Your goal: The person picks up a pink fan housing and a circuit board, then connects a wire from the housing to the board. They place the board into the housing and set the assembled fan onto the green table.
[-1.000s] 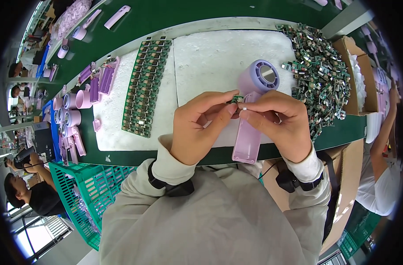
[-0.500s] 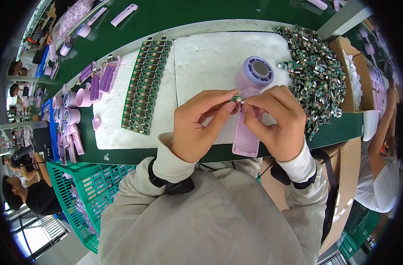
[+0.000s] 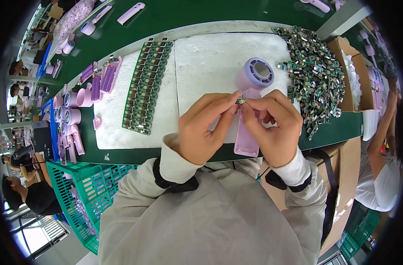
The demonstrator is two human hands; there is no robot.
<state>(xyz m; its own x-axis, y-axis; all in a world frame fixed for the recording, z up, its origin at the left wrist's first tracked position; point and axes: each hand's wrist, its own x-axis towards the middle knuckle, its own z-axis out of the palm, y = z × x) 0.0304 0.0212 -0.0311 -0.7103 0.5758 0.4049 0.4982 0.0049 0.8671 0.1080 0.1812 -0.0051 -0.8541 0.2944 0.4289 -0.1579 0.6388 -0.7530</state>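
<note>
Pinching a small circuit board (image 3: 240, 101) in the left hand (image 3: 205, 128), just right of frame centre; meeting it with the right hand (image 3: 277, 128) at the fingertips, too hidden to tell whether gripping. Seemingly mid-step, not seated in the open pink handle (image 3: 247, 142) below. Leaving untouched the board panel (image 3: 146, 88), upper left, and loose-board heap (image 3: 318, 81), upper right.
</note>
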